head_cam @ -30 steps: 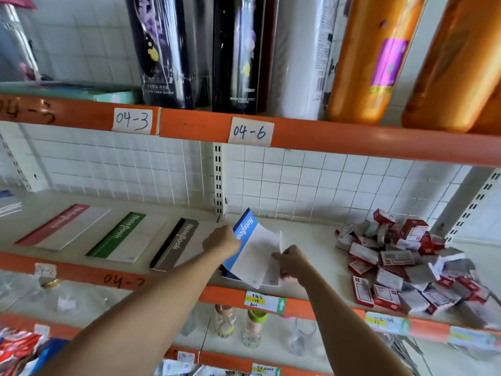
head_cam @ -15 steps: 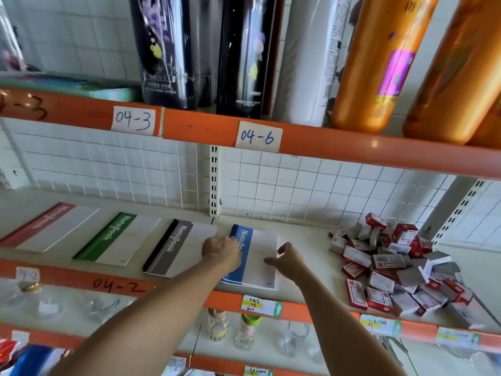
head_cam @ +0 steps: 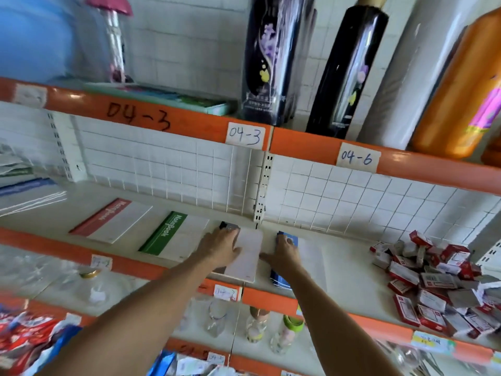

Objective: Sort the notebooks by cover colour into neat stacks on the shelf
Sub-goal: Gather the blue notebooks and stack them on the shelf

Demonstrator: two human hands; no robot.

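Four notebooks lie in a row on the white shelf (head_cam: pixel 349 267). From the left come a red-spined notebook (head_cam: pixel 113 221), a green-spined notebook (head_cam: pixel 173 237), a black-spined notebook (head_cam: pixel 246 256) and a blue-spined notebook (head_cam: pixel 311 256). My left hand (head_cam: pixel 219 248) lies flat on the black notebook and covers most of its spine. My right hand (head_cam: pixel 284 253) presses flat on the blue notebook's spine side, thumb spread toward the left hand. Both notebooks lie flat on the shelf.
A heap of small red and white boxes (head_cam: pixel 439 283) fills the shelf's right end. More notebooks (head_cam: pixel 27 191) lie at the far left. Tall bottles (head_cam: pixel 273 58) stand on the shelf above. Jars and glasses (head_cam: pixel 254 327) sit on the shelf below.
The blue notebook went from held tilted in both hands to lying flat on the shelf. My left hand moved onto the black notebook, and my right hand now presses on the blue one.
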